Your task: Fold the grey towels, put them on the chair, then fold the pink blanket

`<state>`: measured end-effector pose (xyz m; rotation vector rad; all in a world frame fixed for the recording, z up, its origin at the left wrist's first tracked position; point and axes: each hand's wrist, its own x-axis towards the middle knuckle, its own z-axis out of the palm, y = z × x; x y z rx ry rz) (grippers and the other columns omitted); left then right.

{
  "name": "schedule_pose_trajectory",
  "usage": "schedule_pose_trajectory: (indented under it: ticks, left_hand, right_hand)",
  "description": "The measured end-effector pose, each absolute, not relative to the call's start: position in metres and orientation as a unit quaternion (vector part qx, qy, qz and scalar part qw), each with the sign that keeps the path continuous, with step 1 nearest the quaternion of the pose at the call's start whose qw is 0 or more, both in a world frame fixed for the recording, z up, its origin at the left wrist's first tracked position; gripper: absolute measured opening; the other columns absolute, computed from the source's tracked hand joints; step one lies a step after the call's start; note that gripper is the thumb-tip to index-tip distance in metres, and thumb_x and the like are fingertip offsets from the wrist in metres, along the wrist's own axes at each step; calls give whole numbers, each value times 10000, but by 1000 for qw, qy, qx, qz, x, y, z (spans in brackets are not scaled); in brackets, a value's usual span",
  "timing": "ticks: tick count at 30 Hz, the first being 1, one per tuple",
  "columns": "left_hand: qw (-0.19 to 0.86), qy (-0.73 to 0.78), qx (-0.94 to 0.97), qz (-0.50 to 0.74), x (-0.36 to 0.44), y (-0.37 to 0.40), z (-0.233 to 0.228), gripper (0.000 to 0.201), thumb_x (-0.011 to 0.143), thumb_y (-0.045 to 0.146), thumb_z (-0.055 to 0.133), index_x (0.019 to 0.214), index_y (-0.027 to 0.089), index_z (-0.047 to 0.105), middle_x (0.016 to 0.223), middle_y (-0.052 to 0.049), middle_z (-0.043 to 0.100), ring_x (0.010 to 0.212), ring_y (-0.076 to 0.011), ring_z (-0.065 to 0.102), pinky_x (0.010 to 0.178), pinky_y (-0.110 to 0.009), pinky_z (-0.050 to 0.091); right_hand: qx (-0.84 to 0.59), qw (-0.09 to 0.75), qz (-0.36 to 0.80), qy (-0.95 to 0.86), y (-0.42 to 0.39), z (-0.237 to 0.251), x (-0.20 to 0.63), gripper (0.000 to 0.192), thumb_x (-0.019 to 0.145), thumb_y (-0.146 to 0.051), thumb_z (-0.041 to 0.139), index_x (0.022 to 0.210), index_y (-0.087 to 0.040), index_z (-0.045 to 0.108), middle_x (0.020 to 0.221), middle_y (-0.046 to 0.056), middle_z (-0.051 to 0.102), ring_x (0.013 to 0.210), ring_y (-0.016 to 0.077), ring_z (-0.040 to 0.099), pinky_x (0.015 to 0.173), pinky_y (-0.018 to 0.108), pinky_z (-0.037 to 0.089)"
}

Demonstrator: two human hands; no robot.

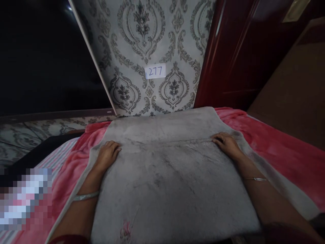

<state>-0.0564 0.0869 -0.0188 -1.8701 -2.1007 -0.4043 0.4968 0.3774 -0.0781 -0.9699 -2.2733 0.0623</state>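
A grey plush blanket (162, 176) is spread out in front of me, with creases across it and a small reddish mark near its lower left. A fold or edge line runs across it from one hand to the other. At the left end of that line, my left hand (108, 154) has its fingers curled down onto the fabric. My right hand (225, 144) pinches the fabric at the right end, thumb tucked under the fingers. The fingertips of both hands are partly hidden.
Beneath the grey fabric lies a pink-red fleecy cover (279, 145), with a striped sheet (56, 154) at the left. Behind stand a patterned wall (142, 44) with a "277" label (155, 71), a dark screen (45, 61) and a dark red door (228, 57). A brown panel (294, 81) rises at right.
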Motion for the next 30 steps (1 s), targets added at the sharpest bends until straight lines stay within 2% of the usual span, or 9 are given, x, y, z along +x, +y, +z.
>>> schedule_pose_trajectory:
  ticks: [3,7,14,19,25,30]
  left_hand:
    - [147,-748,-636,-116,-62,83,-21,295,924,354,453,988,192,691,1005,-127,701,1010,-312,618,888,-450,485]
    - [176,-762,-614,-106,-60,78,-17,269,925,332,437,920,195,668,941,-130,694,968,-306,631,859,-433,494]
    - [279,-734,-587,-197,-48,70,-4,222,919,281,442,857,191,634,895,-144,678,893,-300,632,814,-426,502]
    - [332,-707,-574,-247,-42,49,11,212,928,282,442,835,204,615,866,-115,657,859,-269,623,767,-384,486]
    - [385,-699,-557,-228,-24,1,56,335,984,362,350,809,223,600,776,-82,617,773,-237,602,692,-345,440]
    - [412,-739,-509,-158,5,-48,125,476,991,460,276,835,196,640,773,-88,593,782,-236,584,649,-337,392]
  right_hand:
    - [-381,324,20,-866,382,-82,503,180,865,-302,565,908,-234,726,969,103,749,941,294,680,896,473,521]
    - [-396,328,13,-858,377,-78,502,181,852,-265,529,831,-217,703,899,116,740,879,281,680,854,443,535]
    - [-422,387,-46,-819,348,-59,498,235,880,-316,459,828,-228,670,886,124,723,875,303,664,848,481,530]
    - [-414,428,-50,-802,319,-33,515,232,867,-352,441,829,-223,630,856,142,695,861,319,645,831,493,524]
    - [-440,469,-73,-762,272,10,543,190,869,-375,433,883,-247,573,906,138,690,913,322,650,858,468,521]
    - [-482,483,-146,-717,223,68,569,331,893,-420,399,959,-193,630,977,186,691,932,337,664,833,485,524]
